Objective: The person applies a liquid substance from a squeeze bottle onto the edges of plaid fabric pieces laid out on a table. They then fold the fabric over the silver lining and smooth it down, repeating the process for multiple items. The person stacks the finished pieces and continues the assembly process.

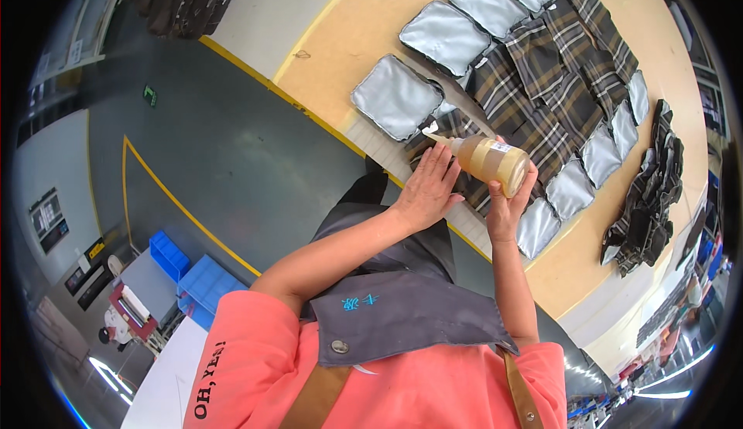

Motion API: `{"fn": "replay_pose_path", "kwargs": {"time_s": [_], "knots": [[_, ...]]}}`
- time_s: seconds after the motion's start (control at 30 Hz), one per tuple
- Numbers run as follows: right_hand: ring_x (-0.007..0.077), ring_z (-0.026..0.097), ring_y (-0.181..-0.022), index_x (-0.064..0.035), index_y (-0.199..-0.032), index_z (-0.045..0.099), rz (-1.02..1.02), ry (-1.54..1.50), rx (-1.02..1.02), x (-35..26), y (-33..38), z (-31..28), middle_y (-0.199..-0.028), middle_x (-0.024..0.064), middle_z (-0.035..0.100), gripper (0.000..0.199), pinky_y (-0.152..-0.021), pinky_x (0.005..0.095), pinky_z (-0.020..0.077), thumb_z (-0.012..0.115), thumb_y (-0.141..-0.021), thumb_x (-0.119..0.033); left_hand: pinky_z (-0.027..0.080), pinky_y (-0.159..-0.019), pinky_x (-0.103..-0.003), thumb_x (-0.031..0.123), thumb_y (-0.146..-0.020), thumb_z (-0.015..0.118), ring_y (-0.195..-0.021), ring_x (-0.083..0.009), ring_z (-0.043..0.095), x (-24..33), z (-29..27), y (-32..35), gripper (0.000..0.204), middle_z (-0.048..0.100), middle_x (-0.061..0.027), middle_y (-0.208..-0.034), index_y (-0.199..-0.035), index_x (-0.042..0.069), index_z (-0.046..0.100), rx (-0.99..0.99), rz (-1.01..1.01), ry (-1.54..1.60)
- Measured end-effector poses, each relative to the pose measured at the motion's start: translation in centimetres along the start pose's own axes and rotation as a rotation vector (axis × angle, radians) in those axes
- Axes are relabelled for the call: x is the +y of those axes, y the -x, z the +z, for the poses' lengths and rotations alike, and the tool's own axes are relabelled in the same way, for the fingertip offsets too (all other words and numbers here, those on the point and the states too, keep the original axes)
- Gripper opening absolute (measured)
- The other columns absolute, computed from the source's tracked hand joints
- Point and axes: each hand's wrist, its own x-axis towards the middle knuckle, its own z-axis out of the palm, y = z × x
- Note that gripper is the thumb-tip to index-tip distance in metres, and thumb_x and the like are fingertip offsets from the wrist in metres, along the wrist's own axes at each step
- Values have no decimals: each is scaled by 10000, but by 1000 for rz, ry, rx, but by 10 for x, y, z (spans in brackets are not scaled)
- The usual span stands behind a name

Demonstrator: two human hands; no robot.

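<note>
Left hand (422, 190) (head view): just off centre toward 3 o'clock, flattish, fingers close together, by the nozzle (444, 142)
Right hand (508, 211): 3 o'clock, gripping the bottle (478, 161)
Bottle: 2-3 o'clock, tipped over plaid pieces (534, 61)
Plaid pieces: laid out toward 2 o'clock; done vs left? can't tell tbh
Lettering (209, 380): black on sleeve (255, 336), blue on apron (418, 313); bottle label (501, 148) unreadable

The bottle (480, 158) is see-through amber with a white label (501, 148); the cloth (535, 59) is dark plaid crossed by brown and white lines, the panels (396, 97) silvery grey with black edges. The bench (340, 46) is pale tan, the shirt (433, 390) coral pink with black lettering (203, 399), the apron (433, 305) dark grey with blue stitching (351, 303) and brown straps (311, 398).
</note>
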Motion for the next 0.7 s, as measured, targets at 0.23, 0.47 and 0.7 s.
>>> {"fn": "replay_pose_path", "kwargs": {"time_s": [0.23,0.47,0.7], "knots": [[286,478,-1246,-33,-1270,306,-133,150,-55,7,1,-2,-1367,245,457,737,-1039,392,382,760,-802,-376,244,-1128,-514,307,-815,681,-1364,-455,245,1,-3,-1,643,335,-295,-1370,-1270,-73,433,21,21,-16],[307,470,-1258,-34,-1274,302,-96,95,-34,-2,0,-2,-1361,259,453,734,-1041,397,377,758,-805,-367,250,-1127,-508,321,-818,677,-1373,-443,238,3,-2,-2,640,327,-296,-1383,-1264,-71,439,1,5,-34],[302,460,-1268,-32,-1274,308,-112,71,2,2,1,-3,-1359,256,455,721,-1052,403,366,756,-810,-354,253,-1124,-509,321,-814,681,-1379,-450,224,3,-5,-2,653,309,-299,-1404,-1274,-69,431,21,22,-34]]}}
